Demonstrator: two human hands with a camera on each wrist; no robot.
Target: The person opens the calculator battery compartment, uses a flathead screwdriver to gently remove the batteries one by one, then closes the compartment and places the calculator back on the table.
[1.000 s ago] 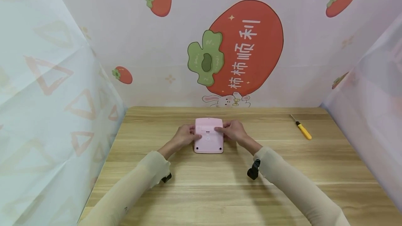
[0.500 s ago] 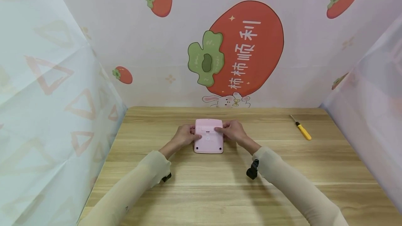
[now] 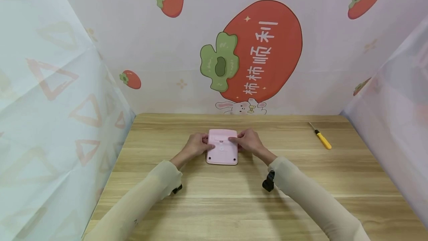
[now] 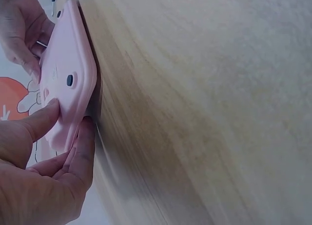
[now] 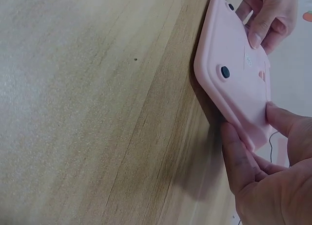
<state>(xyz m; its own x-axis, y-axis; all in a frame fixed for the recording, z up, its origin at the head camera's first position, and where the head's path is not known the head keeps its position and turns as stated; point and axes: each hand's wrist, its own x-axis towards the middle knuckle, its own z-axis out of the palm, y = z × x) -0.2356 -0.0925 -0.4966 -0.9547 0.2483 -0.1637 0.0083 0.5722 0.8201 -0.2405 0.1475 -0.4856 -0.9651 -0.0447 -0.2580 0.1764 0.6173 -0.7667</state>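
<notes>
A pink calculator (image 3: 222,155) is held back side up near the middle of the table, showing a battery cover with a small latch and dark round feet at its near corners. My left hand (image 3: 195,144) grips its left edge, thumb (image 4: 46,119) on the back and fingers underneath. On the opposite edge my right hand (image 3: 250,141) does the same, its thumb (image 5: 280,119) lying by the battery cover. In both wrist views the far end is tilted up off the wood, with fingers beneath it. The calculator's front face is hidden.
A screwdriver (image 3: 322,140) with a yellow handle lies at the right of the wooden table (image 3: 214,203). Behind the table stands a wall covering (image 3: 180,55) printed with red persimmons, and pale sheets (image 3: 43,122) hang at both sides.
The calculator's far edge has dipped slightly toward me, and its near edge has shifted a little nearer. Both hands keep their grip, the right thumb moving down slightly with it.
</notes>
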